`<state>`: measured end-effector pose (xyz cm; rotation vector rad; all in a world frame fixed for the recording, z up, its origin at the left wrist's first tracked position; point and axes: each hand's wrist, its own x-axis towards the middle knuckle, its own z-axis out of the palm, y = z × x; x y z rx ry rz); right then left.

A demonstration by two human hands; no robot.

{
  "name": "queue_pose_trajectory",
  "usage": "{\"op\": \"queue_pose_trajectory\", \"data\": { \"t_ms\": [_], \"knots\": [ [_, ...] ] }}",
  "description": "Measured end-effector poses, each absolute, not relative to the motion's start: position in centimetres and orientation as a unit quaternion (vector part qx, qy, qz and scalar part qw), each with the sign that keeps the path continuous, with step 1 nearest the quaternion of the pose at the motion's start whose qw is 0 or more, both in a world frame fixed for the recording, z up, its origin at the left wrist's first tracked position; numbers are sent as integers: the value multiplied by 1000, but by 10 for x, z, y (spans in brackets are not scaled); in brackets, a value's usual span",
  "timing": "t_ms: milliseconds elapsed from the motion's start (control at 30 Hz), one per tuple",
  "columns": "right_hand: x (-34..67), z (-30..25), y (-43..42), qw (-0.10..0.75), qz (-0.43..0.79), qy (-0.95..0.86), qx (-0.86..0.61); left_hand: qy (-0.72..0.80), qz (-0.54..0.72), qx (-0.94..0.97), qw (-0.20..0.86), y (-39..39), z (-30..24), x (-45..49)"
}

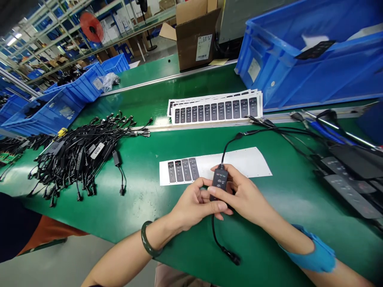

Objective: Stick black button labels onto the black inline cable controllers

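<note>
While left-hand fingers [213, 207] and right-hand fingers [224, 194] pinch the black controller [220, 177], its long axis points forward, leaning slightly right.

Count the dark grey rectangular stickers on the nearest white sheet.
4, side by side at that sheet's left end: leftmost sticker, second sticker, third sticker, rightmost sticker.

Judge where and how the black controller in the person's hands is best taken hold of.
Probably by the long edges of the black controller, coming from left and right. It is a slim box with buttons facing the camera; an upper cable leaves its far end and a lower cable trails toward the person, so its sides should stay clear of both.
</note>
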<state>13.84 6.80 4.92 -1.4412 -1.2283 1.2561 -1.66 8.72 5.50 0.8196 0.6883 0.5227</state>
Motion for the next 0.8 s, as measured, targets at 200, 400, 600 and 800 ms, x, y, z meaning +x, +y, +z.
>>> {"op": "queue_pose_trajectory", "data": {
  "t_ms": [200,400,600,800],
  "knots": [
    [146,50,74,446,454,-491,-595,344,239,390,820,86,50,-14],
    [141,39,65,426,455,-507,-596,364,268,421,787,86,45,-14],
    [132,37,63,415,436,-518,-607,352,256,455,777,87,39,-11],
    [187,57,74,413,286,-559,-660,382,184,657,624,93,66,-25]
  ]
}}
